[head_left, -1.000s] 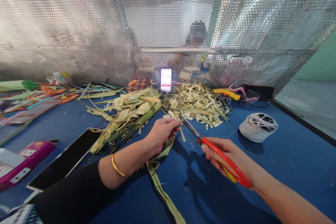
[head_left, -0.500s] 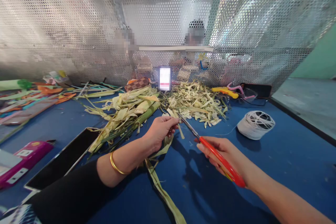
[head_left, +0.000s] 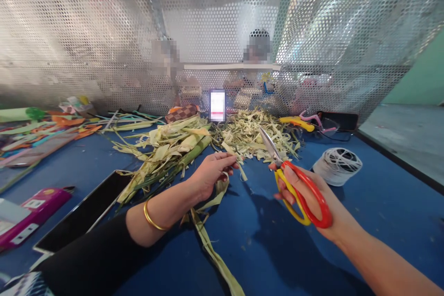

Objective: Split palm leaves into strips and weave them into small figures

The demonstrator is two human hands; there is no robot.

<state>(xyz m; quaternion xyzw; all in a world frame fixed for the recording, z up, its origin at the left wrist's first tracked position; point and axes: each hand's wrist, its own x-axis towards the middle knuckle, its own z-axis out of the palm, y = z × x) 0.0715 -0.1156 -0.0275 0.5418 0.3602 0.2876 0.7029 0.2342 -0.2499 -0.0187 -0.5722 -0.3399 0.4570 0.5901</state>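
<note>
My left hand (head_left: pixel 215 172) is closed in a pinch on a pale green husk strip (head_left: pixel 242 169), whose short end sticks out past the fingertips. More of a long husk strip (head_left: pixel 213 245) trails under the wrist toward the table's front edge. My right hand (head_left: pixel 305 189) grips scissors (head_left: pixel 290 180) with one red and one yellow handle. Their blades look closed and point up and away, apart from the strip. Behind the blades lies a heap of small husk trimmings (head_left: pixel 258 132). Longer husks (head_left: pixel 173 143) are piled beyond my left hand.
A white string spool (head_left: pixel 338 166) stands at the right. Yellow-handled scissors (head_left: pixel 298 122) and pink-framed glasses (head_left: pixel 322 122) lie behind it. On the left are a black tray-like object (head_left: pixel 83 208) and a magenta object (head_left: pixel 38 212). A lit phone (head_left: pixel 218 105) leans against the perforated metal screen (head_left: pixel 121 46).
My right hand has drawn the scissors away from the strip and turned them, so both handles now show. My left hand has hardly moved and keeps the strip.
</note>
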